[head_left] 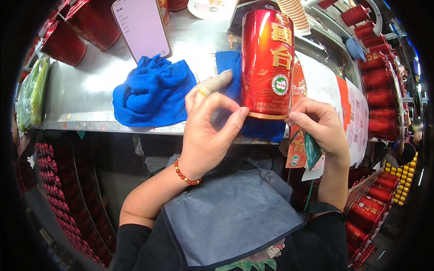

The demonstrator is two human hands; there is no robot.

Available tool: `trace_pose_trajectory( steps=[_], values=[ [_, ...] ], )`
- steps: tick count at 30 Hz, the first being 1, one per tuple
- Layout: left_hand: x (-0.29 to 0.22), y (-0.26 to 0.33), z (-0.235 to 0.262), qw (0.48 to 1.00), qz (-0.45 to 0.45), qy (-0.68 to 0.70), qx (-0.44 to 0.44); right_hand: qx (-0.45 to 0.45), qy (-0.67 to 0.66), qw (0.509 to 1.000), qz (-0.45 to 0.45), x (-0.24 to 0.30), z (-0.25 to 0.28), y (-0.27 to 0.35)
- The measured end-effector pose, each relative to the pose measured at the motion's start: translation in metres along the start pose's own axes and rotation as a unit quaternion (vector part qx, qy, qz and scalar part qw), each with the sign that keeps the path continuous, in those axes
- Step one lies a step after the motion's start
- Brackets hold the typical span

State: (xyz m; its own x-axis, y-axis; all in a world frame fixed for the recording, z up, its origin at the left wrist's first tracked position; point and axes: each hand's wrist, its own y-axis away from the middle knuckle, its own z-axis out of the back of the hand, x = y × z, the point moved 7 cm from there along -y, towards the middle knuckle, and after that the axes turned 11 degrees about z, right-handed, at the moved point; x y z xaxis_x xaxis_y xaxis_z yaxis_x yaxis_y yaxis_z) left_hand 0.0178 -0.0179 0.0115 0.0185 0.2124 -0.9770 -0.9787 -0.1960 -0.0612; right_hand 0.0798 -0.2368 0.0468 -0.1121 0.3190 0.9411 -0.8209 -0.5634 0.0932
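Observation:
A glossy red cylindrical bottle (267, 63) with raised gold lettering and a round green-and-white label lies on a folded blue cloth (262, 130), its base toward me. My left hand (208, 122) pinches thumb and index finger at the left end of the gold strip (266, 116) along the base edge. A beige sleeve (217, 81) covers one of its fingers. At the strip's right end, my right hand (318, 122) pinches thumb and index finger. A green translucent pointed piece (312, 151) sticks out under its palm. Whether the strip is separate from the bottle I cannot tell.
A crumpled blue cloth (153, 92) lies left on the metal table (81, 90), with a propped phone (141, 27) behind it. Red-and-white printed sheets (325, 86) lie to the right. Stacked paper cups (294, 16) stand behind. Racks of red cylinders (379, 90) line the right side.

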Motion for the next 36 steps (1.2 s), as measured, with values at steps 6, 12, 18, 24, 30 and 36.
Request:
trace_pose_trajectory(
  steps=[6, 12, 18, 24, 30, 36],
  values=[
    [0.000, 0.001, 0.000, 1.000, -0.004, -0.009, -0.004, 0.009, 0.011, 1.000, 0.009, 0.001, -0.002, -0.002],
    [0.003, 0.004, 0.003, 0.999, 0.003, 0.021, -0.030, 0.011, 0.012, 1.000, 0.005, 0.001, -0.003, -0.004],
    [-0.015, 0.013, 0.025, 0.984, -0.106, -0.065, -0.124, 0.008, 0.013, 1.000, -0.017, 0.004, -0.004, -0.004],
    [-0.043, 0.052, -0.015, 0.914, -0.346, -0.210, -0.035, 0.004, 0.016, 1.000, -0.022, 0.005, -0.004, -0.004],
    [-0.033, 0.058, -0.015, 0.917, -0.315, -0.236, -0.057, -0.004, 0.003, 0.999, -0.040, 0.001, -0.002, -0.002],
    [-0.017, 0.053, -0.010, 0.951, -0.242, -0.181, -0.060, -0.005, 0.001, 0.999, -0.039, -0.003, 0.001, -0.001]
  ],
)
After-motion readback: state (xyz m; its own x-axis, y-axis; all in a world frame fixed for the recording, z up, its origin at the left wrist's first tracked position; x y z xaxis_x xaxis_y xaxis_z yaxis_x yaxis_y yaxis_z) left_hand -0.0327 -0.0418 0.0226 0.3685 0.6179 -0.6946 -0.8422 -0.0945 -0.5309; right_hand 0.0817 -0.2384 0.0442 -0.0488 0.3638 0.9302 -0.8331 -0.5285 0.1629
